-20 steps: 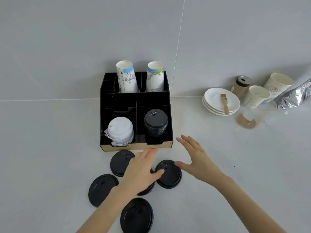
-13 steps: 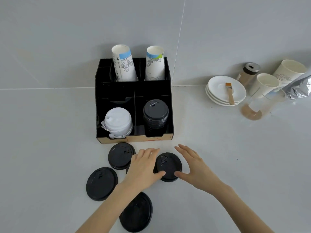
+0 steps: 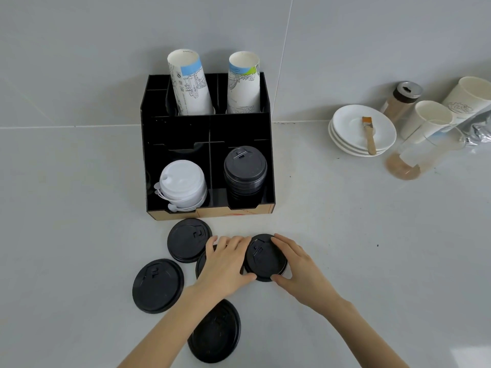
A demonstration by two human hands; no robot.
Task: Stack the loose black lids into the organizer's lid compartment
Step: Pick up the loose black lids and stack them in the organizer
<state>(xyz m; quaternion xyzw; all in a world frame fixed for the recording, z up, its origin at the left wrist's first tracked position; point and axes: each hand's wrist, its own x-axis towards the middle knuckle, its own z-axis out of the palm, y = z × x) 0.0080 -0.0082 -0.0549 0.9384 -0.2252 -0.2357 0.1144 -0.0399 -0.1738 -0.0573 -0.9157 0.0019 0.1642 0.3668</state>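
Note:
A black organizer stands against the wall. Its front right compartment holds a stack of black lids, and its front left holds white lids. Several loose black lids lie on the counter in front: one near the organizer, one to the left, one nearest me. My right hand grips another lid by its right rim, fingers above and thumb below. My left hand lies flat over a mostly hidden lid, its thumb touching the gripped lid's left edge.
Two tall paper cups stand in the organizer's back slots. At the right are stacked white saucers with a small brush, a shaker jar, white paper cups, a clear glass and a foil bag.
My right hand has come left and closed on the rim of the lid between my hands. My left hand has shifted forward a little. The view has tilted down and drawn closer.

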